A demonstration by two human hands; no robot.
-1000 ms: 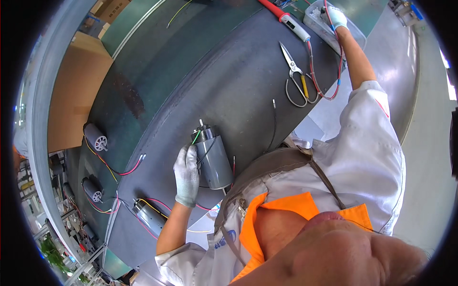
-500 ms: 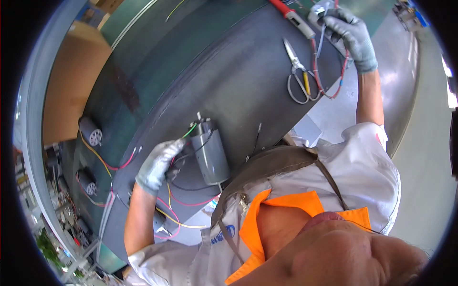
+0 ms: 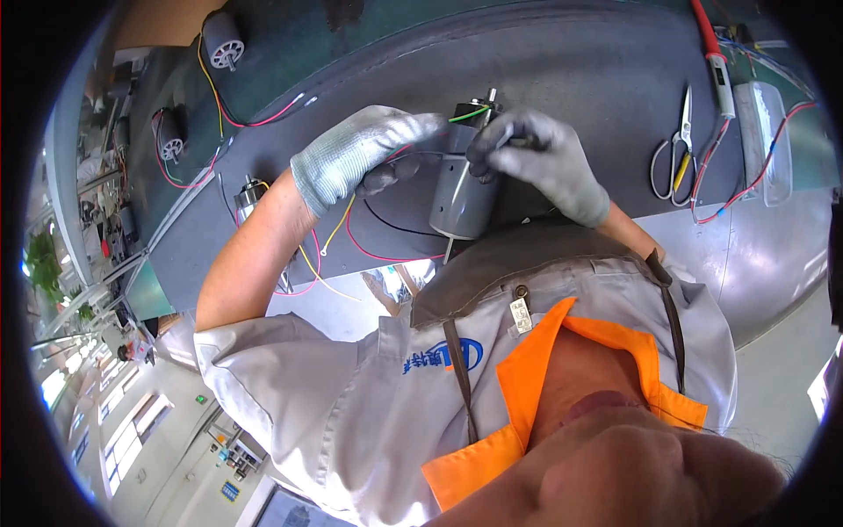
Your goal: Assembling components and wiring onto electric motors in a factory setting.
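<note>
A grey cylindrical motor [image 3: 463,198] lies on the dark bench mat in front of me, its shaft end pointing away. My left hand [image 3: 373,149], in a grey-white glove, is at the motor's left side, fingers closed around thin red and dark wires. A green wire [image 3: 470,114] crosses the motor's far end, close to my left fingertips. Over the motor's right side is my gloved right hand [image 3: 549,162], its fingers curled in a pinch. Whatever lies between those fingertips is too small to make out. Red, black and yellow wires trail left of the motor.
Scissors [image 3: 678,158] lie to the right, beside a red-handled soldering iron [image 3: 720,79] with its cable and a clear plastic tray [image 3: 766,145]. Two wired motors sit at the far left, one of them a grey motor [image 3: 223,42]. Another motor [image 3: 252,195] is near my left forearm.
My right hand has come from the plastic tray at the far right to the motor. My left hand has moved up along the motor's wires. The view has turned.
</note>
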